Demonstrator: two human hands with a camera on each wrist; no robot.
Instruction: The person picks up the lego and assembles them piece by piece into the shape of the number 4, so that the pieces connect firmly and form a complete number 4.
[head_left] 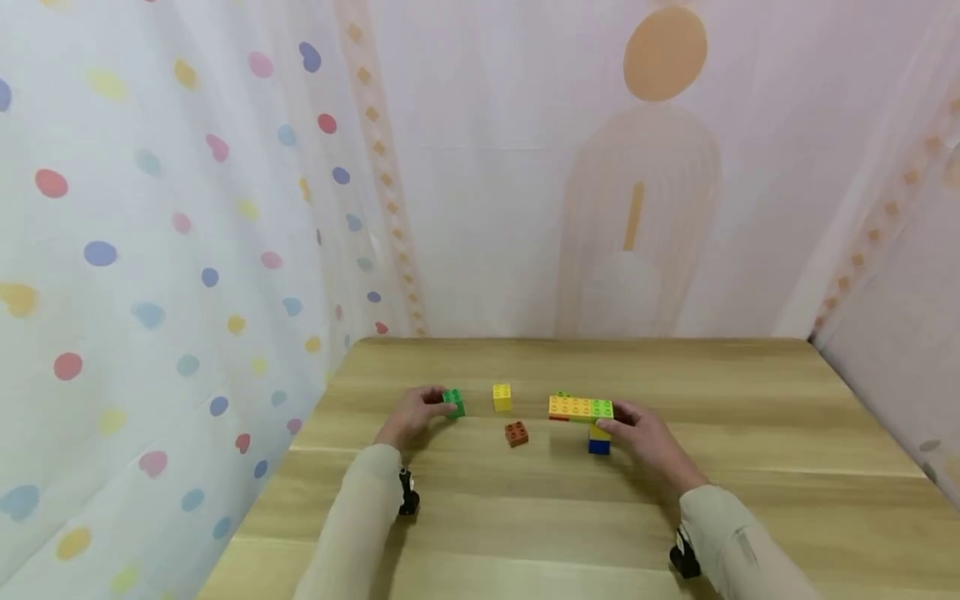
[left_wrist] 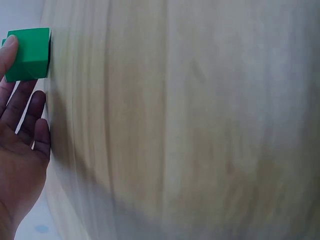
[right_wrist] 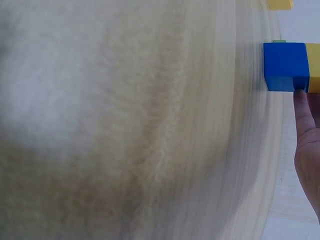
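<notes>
My left hand [head_left: 412, 417] pinches a green toy building brick [head_left: 453, 406] at the left of the group. In the left wrist view its thumb lies across the green brick [left_wrist: 31, 52], close to the table, and the other fingers are partly behind it. My right hand [head_left: 648, 442] grips a joined brick build [head_left: 579, 407] by its right end. Its top is a row of orange-yellow and lime studs, red shows under the left end, and yellow and blue bricks stack below the right. A fingertip touches the blue brick [right_wrist: 285, 65] in the right wrist view.
Between the hands, a yellow brick [head_left: 502, 398] stands on the wooden table [head_left: 480, 525], with a reddish-brown brick [head_left: 516, 433] nearer me. Behind the build, a lime-green brick [head_left: 562, 394] is mostly hidden. Patterned curtains [head_left: 487, 208] hang along the table's back and left side.
</notes>
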